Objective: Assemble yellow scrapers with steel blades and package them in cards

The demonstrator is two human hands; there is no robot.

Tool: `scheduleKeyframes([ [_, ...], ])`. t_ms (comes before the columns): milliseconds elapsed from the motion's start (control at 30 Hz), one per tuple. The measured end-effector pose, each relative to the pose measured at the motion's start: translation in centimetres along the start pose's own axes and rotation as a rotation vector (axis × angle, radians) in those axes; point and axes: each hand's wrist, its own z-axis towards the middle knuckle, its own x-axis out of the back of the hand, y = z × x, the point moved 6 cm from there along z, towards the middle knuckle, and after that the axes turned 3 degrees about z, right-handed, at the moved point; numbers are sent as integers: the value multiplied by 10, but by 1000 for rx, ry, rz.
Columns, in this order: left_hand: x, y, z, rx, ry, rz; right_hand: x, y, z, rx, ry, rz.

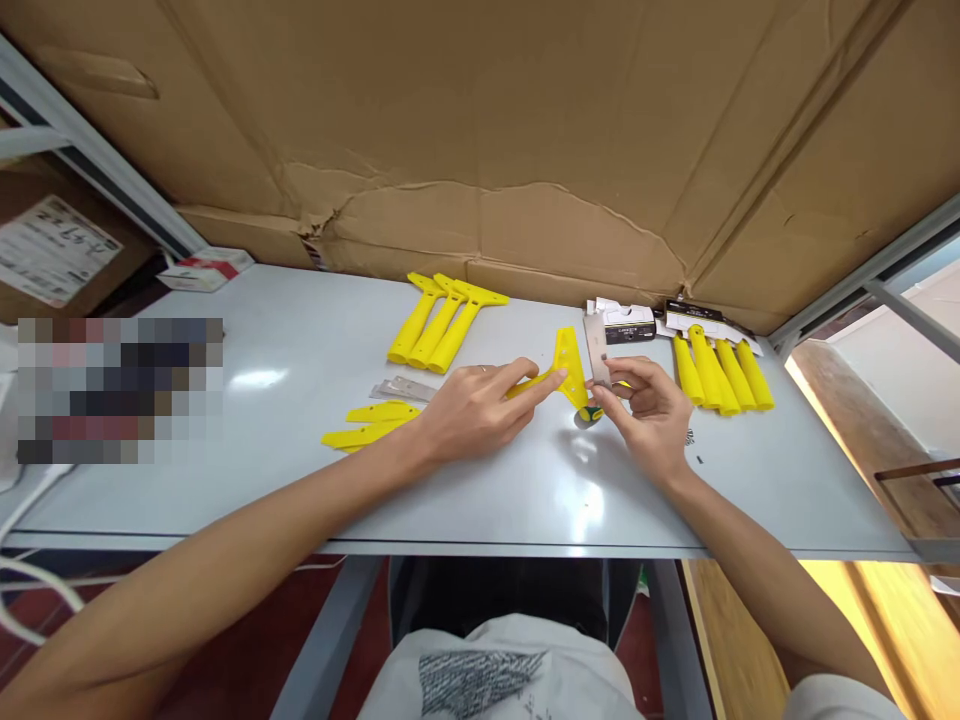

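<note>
Evidently, the left hand (487,405) grasps a yellow scraper handle (568,362), index finger extended along it to its flared, holed head. The right hand (646,405) pinches a flat metal blade (598,350) between thumb and fingers, upright just beside that head. A green-and-yellow tool end (590,412) shows below the blade. Beyond the left hand lie loose blades (405,389), yellow flat pieces (367,433) and three yellow handles (437,328). Past the right hand, four more handles (725,375) lie near black-and-white packaging (630,325). The contents of the red-and-white box (208,270) and labelled carton (60,250) cannot be seen.
</note>
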Motion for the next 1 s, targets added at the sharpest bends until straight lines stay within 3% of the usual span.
scheduleKeyframes([
  [133,3,1,1,-16,10,-3,-2,2,-2,-58,-16,33],
  [633,7,4,2,-26,63,-4,-9,-11,-4,5,-66,10],
  [867,1,0,0,16,38,-21,12,-22,8,99,38,42],
  [1000,3,2,1,-23,22,-15,23,-19,17,41,67,113],
])
